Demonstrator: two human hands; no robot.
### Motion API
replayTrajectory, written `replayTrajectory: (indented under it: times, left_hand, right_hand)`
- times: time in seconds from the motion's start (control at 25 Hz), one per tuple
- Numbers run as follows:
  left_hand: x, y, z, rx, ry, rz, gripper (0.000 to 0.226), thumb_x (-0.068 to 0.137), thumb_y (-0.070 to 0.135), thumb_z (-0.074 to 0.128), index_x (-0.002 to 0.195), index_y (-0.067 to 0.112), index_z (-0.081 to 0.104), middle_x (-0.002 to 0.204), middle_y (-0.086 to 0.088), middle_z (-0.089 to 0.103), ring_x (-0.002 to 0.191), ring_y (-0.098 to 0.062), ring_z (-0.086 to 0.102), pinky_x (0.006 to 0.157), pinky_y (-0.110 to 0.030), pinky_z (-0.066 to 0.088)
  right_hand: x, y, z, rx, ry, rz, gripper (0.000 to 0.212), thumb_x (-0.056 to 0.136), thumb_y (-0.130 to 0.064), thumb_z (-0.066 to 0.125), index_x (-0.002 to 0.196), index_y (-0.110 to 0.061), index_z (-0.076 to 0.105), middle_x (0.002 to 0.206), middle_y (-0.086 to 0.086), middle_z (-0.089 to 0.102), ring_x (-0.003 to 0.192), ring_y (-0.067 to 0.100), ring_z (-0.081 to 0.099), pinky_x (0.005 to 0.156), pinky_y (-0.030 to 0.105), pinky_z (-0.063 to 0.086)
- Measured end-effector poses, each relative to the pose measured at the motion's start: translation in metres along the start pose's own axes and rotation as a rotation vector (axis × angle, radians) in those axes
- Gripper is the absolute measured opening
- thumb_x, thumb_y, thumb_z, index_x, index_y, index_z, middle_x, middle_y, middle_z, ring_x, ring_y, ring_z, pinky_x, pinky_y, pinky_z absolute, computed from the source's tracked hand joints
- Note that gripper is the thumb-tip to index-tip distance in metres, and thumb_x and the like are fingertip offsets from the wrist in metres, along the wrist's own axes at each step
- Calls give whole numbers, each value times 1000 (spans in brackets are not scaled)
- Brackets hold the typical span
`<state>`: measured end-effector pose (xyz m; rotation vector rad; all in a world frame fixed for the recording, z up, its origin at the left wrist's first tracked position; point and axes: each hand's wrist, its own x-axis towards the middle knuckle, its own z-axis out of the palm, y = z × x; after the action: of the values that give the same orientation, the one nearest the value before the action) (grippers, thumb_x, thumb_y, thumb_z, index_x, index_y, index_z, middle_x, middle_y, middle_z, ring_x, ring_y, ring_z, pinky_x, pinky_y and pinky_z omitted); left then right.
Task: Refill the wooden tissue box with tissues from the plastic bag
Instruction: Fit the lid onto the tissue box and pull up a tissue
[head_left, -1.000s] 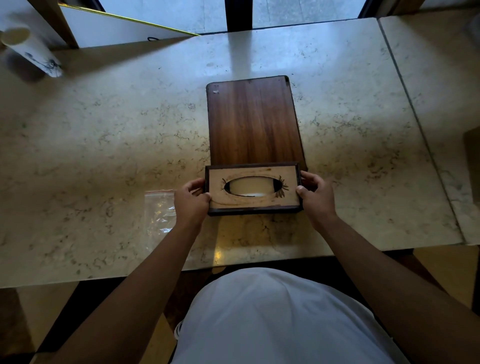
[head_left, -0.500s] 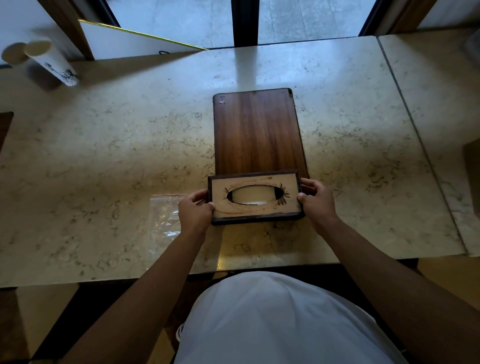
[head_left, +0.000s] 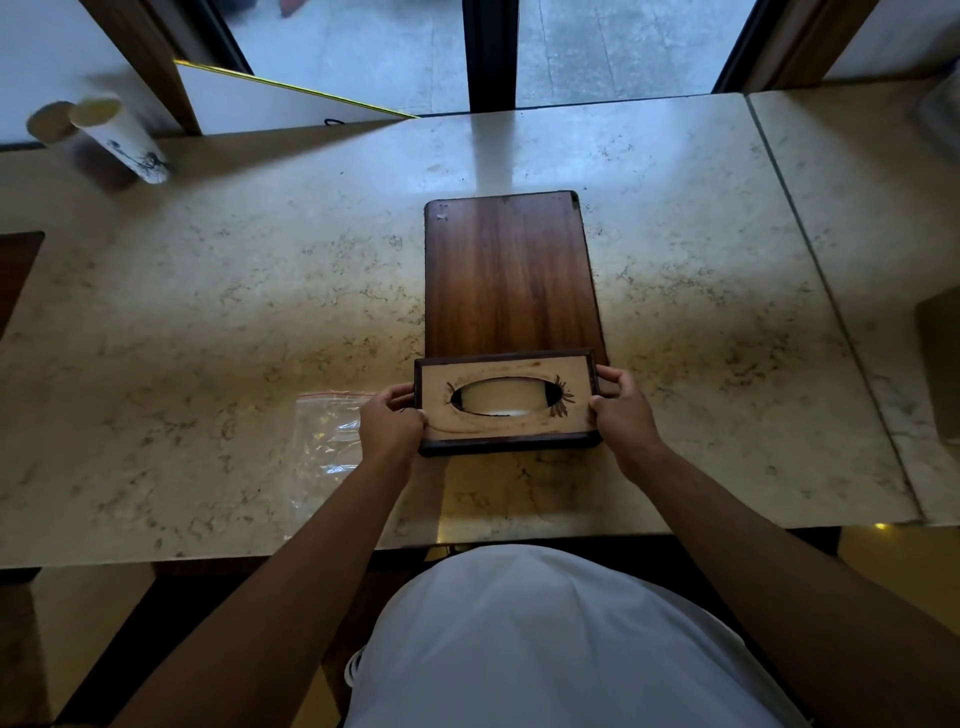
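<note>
A person stands at a marble counter (head_left: 218, 322) and holds a wooden tissue box (head_left: 506, 402) by its two short ends. The left hand (head_left: 389, 428) grips the left end, fingers curled round the side and thumb on the top edge; the right hand (head_left: 621, 415) grips the right end the same way, so both hands are closed on the box. Between the hands, the pale top panel shows an oval slot (head_left: 506, 397) with something light visible inside it, most likely tissues, though the slot is too dim to be sure. Compared with half a second and a second earlier, the hold and the box's place between the fingers look the same; the main change is that the head camera has tilted, so more of the far counter shows. Just beyond the fingertips lies a dark wooden board (head_left: 509, 275), its near edge hidden behind the box. Just outside the left hand, partly under the wrist, a clear plastic bag (head_left: 327, 441) lies flat and looks empty. This suggests the refilling is nearly done and the box is being settled. A pale tube (head_left: 122, 140) stands far beyond the left hand.
</note>
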<state>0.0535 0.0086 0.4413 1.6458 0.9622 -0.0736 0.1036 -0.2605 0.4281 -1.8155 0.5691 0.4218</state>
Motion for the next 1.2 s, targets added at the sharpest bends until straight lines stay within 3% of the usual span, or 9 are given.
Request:
replayTrajectory:
  times: [0.2,0.4,0.52,0.72,0.8,0.88,1.0,1.12,1.2]
  left_hand:
    - [-4,1,4,7,-32,-39,43,83,-15,57,112,15,66,116,-11,71,106,-25,67,82,-37,60]
    - [-8,0,8,43,-19,-12,45,84,-12,57,122,12,64,120,-11,69,108,-25,66,82,-37,60]
    - [-12,2,7,74,-36,-3,47,87,-12,58,130,8,61,126,-13,67,112,-25,64,79,-32,59]
    - [-17,16,-3,97,-55,-16,50,88,-13,58,135,5,57,129,-15,65,113,-27,63,83,-35,58]
    - [-23,20,-7,141,-28,23,51,88,-8,61,137,7,56,128,-13,65,113,-26,63,93,-40,57]
    - [-27,22,-13,156,8,39,48,88,-2,64,134,8,59,126,-12,66,113,-25,63,99,-45,55]
    - [-27,22,-25,124,71,25,40,87,2,66,126,8,64,120,-13,69,109,-26,65,99,-48,54]
    - [-24,13,-43,104,102,26,36,86,4,66,122,7,67,114,-13,70,106,-26,67,96,-47,56]
    - [-18,4,-58,88,105,26,32,86,4,66,117,8,69,112,-13,71,106,-27,67,95,-47,56]
  right_hand:
    - [-4,-2,-5,-61,-16,28,42,92,-7,51,125,-32,44,115,3,64,98,20,67,76,47,63]
    - [0,-1,-10,-116,-64,28,48,96,-9,50,141,-23,41,116,2,61,91,9,63,62,29,58]
    - [-1,-5,-10,-108,-87,40,54,97,-9,51,148,-21,36,129,8,61,104,19,64,77,39,62]
    - [-4,-20,-16,-205,-10,-225,61,96,-10,56,154,-18,35,143,8,56,119,17,57,96,38,54]
    - [-5,-31,-14,-260,-12,-350,59,96,-10,55,152,-16,38,147,12,54,127,26,57,103,46,51]
    - [-7,-40,-6,-309,-49,-458,56,94,-9,55,148,-13,44,148,13,51,132,31,53,110,43,45]
    - [-14,-52,17,-375,-92,-558,50,92,-9,56,142,-11,53,152,10,49,140,22,44,110,27,31]
    - [-24,-57,48,-399,-212,-598,48,93,-11,56,141,-13,53,150,7,50,138,18,45,112,30,36]
    - [-32,-59,69,-404,-256,-608,49,94,-14,56,143,-15,51,147,7,53,126,12,51,105,27,43]
